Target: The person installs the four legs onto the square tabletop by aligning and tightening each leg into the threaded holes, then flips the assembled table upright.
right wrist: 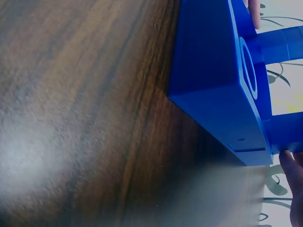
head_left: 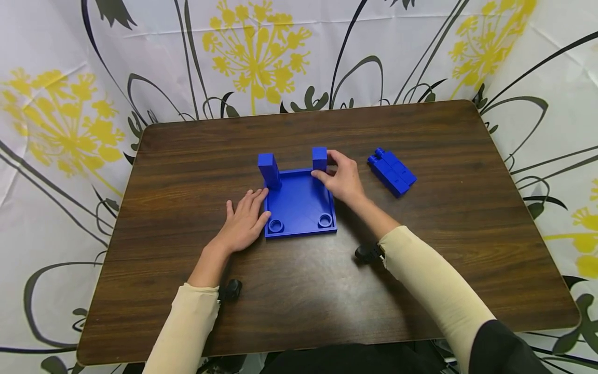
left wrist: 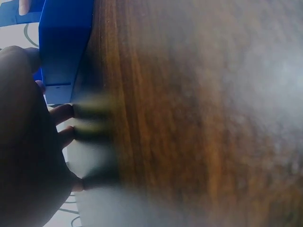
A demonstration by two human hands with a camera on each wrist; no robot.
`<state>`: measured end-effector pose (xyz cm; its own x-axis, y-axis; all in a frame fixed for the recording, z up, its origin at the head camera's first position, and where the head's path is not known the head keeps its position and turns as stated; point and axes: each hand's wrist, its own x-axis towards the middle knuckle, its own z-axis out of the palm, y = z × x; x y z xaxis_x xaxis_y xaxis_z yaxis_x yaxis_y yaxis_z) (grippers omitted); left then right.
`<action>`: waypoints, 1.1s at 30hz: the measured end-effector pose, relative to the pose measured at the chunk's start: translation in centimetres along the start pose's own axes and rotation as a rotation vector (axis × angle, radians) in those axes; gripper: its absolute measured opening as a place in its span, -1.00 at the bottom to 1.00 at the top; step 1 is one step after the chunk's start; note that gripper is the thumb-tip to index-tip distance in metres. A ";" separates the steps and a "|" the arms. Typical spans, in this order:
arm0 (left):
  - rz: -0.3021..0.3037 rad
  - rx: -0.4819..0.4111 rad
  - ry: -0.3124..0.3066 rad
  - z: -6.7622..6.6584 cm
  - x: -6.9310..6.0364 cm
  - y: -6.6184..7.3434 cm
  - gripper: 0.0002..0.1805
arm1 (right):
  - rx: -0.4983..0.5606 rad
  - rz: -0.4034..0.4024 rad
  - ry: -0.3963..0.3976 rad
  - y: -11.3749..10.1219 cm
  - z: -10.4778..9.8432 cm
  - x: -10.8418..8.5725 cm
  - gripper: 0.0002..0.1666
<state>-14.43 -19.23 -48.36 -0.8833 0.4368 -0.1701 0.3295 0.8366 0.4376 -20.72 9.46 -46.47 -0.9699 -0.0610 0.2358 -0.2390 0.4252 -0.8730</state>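
A square blue tabletop piece (head_left: 299,202) with a raised rim lies flat on the table. Upright at its far left corner stands a blue square leg (head_left: 268,167). My right hand (head_left: 344,179) pinches a second blue leg (head_left: 320,156) between thumb and fingers; it stands upright at the far right corner. Round sockets (head_left: 325,221) show at the two near corners. Along the left rim, my left hand (head_left: 242,222) rests with fingers extended, touching the piece's edge. In the right wrist view, the thumb (right wrist: 291,172) lies against the leg, whose lower end is partly hidden.
Two more blue legs (head_left: 392,172) with round pegs lie side by side on the brown wooden table (head_left: 448,208), right of my right hand. A white cloth with yellow and grey flowers (head_left: 261,52) hangs behind the table and at its sides.
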 end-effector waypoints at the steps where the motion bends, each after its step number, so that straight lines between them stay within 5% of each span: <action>1: -0.001 0.001 0.000 0.0 0.0 0.1 -0.30 | 0.002 -0.005 0.010 0.0 0.1 0.0 -0.48; 10: -0.006 0.000 -0.008 -0.3 -0.2 0.4 -0.30 | -0.017 -0.044 0.079 0.2 0.6 -0.5 -0.46; 23: -0.026 0.011 -0.019 -0.4 -0.1 0.3 -0.29 | 0.013 -0.029 0.072 -0.2 0.8 -0.7 -0.44; 30: -0.028 -0.002 -0.011 -0.2 -0.1 0.1 -0.31 | 0.001 0.026 0.000 -0.9 -0.4 -1.1 -0.29; 33: -0.025 -0.011 -0.009 -0.1 -0.2 0.1 -0.31 | 0.041 0.024 0.050 -0.9 -1.8 -1.5 -0.32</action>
<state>-14.21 -19.27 -48.14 -0.8879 0.4193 -0.1891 0.3041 0.8435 0.4427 -19.00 10.77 -45.23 -0.9721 -0.0053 0.2344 -0.2180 0.3884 -0.8953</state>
